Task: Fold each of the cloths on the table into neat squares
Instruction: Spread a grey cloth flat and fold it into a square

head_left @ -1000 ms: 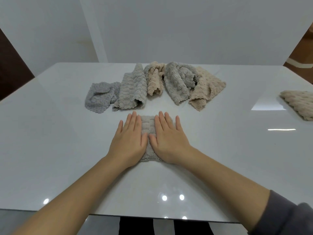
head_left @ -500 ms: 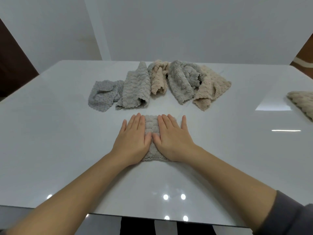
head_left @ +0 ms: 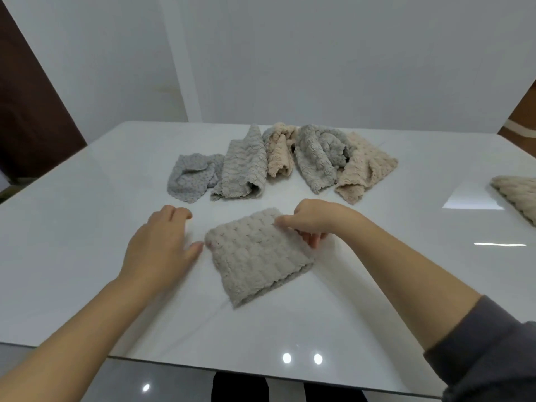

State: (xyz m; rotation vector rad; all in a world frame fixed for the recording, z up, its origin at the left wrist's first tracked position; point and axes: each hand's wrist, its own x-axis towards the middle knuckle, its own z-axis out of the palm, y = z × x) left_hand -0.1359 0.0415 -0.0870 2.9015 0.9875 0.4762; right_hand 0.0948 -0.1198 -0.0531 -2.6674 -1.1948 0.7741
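Head; right grip pinches folded cloth; left grip relaxed, just beside it

the folded cloth lies on the table toward its near edge. the left hand is just left of it and the right hand pinches its far right corner. behind it lies a row of loose cloths, and a lone cloth lies at the right edge.
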